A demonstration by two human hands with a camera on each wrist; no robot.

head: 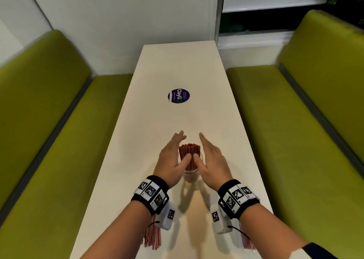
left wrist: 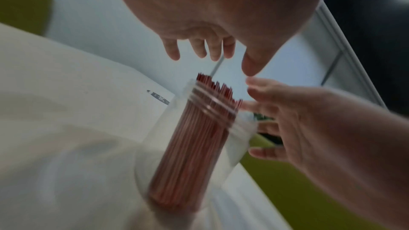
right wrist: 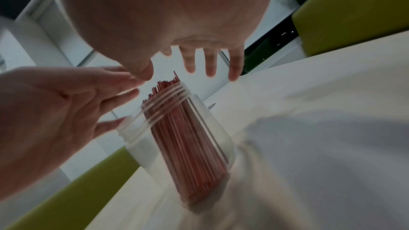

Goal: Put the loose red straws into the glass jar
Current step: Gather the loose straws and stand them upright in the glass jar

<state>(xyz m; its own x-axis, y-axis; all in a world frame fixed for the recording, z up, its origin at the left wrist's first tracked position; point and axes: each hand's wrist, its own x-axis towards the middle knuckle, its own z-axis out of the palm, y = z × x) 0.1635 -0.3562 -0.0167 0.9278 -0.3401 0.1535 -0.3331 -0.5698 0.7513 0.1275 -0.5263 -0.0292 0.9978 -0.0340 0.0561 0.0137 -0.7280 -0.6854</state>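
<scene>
A clear glass jar (head: 190,173) stands upright on the white table (head: 177,66), packed with a bundle of red straws (head: 189,153) that stick out above its rim. My left hand (head: 175,150) and right hand (head: 206,150) flank the jar with straight fingers and hold nothing. The thumbs sit in front of the straw bundle; contact is unclear. In the blurred left wrist view, the left hand (left wrist: 221,53) hovers over the straws (left wrist: 199,146). The right wrist view shows the right hand (right wrist: 177,66) above the jar (right wrist: 132,137). Loose red straws (head: 152,233) lie under my left wrist, and more loose straws (head: 247,239) lie under the right.
A round purple sticker (head: 178,95) lies flat on the table beyond the jar. Green padded benches run along the left (head: 49,140) and right (head: 295,131) of the narrow table. A white wall and a window frame close off the far end.
</scene>
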